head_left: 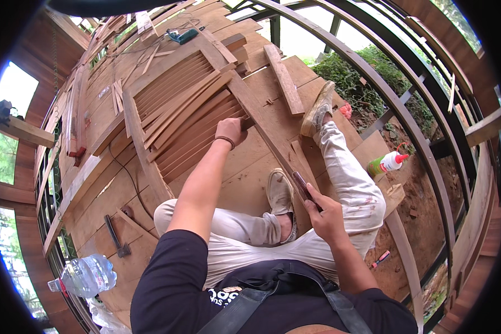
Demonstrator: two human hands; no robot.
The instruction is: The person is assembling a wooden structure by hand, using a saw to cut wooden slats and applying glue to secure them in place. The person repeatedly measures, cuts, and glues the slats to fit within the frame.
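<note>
two hands are placed along the right rail [270, 139] of the slatted frame [145, 147], which lies ahead on the floor [220, 186]. the left hand [231, 131] is curled tight beside the rail, at the slats [195, 157]; what is gripped cannot be told. near the rail's lower end, a dark piece [300, 182] is held between the right hand's [325, 214] thumb and fingers, nearly closed.

Matt wood at the centre, glossy plastic towards the sides.
The slatted frame [175, 83], upper centre, is matt wood; the dark brown piece [299, 179], right of centre, looks smooth and faintly glossy. At lower left, 1 clear plastic bottle [92, 275] shines; at right, 1 squeeze bottle [388, 162] is smooth plastic. The pale trousers [345, 161] are matt, stained cloth.
</note>
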